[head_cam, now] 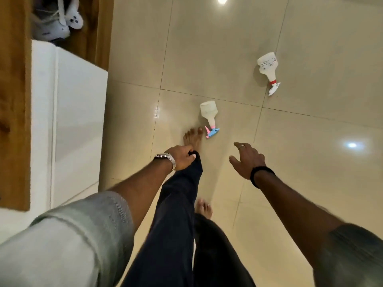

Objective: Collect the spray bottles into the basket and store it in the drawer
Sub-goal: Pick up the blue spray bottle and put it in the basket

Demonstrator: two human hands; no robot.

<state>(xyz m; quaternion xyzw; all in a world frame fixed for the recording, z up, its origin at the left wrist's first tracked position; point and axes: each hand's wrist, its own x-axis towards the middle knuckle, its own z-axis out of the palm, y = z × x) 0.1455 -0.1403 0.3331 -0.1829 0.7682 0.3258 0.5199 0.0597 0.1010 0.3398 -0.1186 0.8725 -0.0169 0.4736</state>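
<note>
Two spray bottles lie on the glossy beige tile floor. The nearer white bottle (209, 117) has a blue and pink trigger head and rests just beyond my left foot's toes. The farther white bottle (268, 68), with a red collar and white trigger, lies up and to the right. My right hand (247, 159) hovers open, fingers spread, below and right of the nearer bottle, holding nothing. My left hand (181, 157), with a metal watch on the wrist, is closed against my dark trouser leg. No basket is in view.
A white cabinet (70, 125) with a wood-lined open compartment (91, 27) stands along the left; white game controllers (72, 19) and other white gear lie in it. My bare feet (192, 137) stand on the tiles. Ceiling lights reflect off the floor.
</note>
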